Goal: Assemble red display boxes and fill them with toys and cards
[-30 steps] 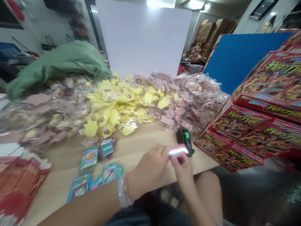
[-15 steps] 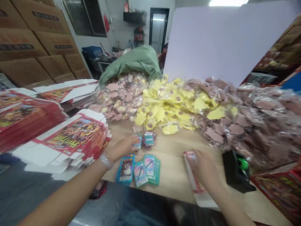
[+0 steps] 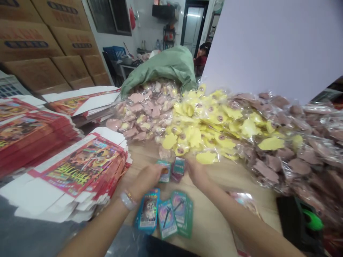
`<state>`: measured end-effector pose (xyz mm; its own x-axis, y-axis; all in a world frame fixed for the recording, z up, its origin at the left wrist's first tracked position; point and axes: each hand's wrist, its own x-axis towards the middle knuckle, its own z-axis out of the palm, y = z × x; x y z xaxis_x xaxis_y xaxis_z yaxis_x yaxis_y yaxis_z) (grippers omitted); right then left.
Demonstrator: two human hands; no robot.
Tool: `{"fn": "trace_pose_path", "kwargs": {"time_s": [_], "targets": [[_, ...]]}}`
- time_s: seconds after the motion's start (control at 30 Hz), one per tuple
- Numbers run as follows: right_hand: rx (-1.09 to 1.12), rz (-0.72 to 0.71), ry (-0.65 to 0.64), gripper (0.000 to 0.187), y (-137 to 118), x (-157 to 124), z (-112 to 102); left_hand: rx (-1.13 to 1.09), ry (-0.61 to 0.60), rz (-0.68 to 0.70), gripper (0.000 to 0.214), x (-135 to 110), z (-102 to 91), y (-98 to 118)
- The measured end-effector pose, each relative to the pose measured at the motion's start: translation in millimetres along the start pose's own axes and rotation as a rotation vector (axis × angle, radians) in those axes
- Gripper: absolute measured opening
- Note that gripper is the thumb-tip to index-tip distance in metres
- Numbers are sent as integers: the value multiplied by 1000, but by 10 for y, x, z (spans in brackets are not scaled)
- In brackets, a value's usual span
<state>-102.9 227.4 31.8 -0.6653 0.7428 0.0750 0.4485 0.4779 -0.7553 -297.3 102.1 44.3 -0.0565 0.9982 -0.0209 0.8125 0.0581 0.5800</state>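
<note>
Behind the cards (image 3: pixel 175 210), a heap of bagged yellow-and-pink pieces (image 3: pixel 211 132)

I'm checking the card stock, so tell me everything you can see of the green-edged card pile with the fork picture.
The green-edged pile of cards lies flat on the light wooden table, near the bottom of the view. It is a slightly uneven stack of glossy-looking cards. The top card has a green border around a pink and blue picture with a dark fork shape; any small print is too small to read. A similar fork card lies against its left side. The person's right hand is beyond it, not touching it.
</note>
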Motion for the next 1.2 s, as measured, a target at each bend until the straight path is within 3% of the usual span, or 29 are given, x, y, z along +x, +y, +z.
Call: {"fn": "trace_pose_path", "kwargs": {"time_s": [0.07,0.13,0.2,0.27,0.33,0.43,0.53,0.6,0.7,0.8,0.9,1.07,1.2], "targets": [[167,119,165,24,-118,-192,-27,-51,150,-90,34,-52,27,182],[338,221,261,28,-204,-451,-57,-320,212,-148,34,-63,164,463],[492,296,289,29,-193,-761,-174,-697,113,-165,37,-35,373,819],[607,351,292,29,-53,-1112,-446,-893,-100,-95,41,38,598,1194],[671,399,355,31,205,-1454,-860,-787,-275,121,44,179,824,1544],[662,431,627,35,699,-1733,-1531,-352,-456,656,73,527,1238,1996],[558,412,824,36,1116,-1639,-2003,18,-688,1102,91,910,1710,2314],[449,389,860,32,1294,-1482,-2226,166,-738,1196,98,1103,1914,2415],[283,320,879,22,1492,-1235,-2592,259,-628,1021,104,1279,1907,2426],[182,265,897,11,1690,-941,-3021,263,-556,773,100,1380,1670,2379],[159,265,898,6,1824,-586,-3332,242,-565,621,104,1415,1461,2335],[263,186,834,7,1680,-23,-3526,214,-554,434,103,1227,1307,2259],[443,130,815,18,1466,458,-3605,167,-584,270,98,1042,1292,2146]]}}
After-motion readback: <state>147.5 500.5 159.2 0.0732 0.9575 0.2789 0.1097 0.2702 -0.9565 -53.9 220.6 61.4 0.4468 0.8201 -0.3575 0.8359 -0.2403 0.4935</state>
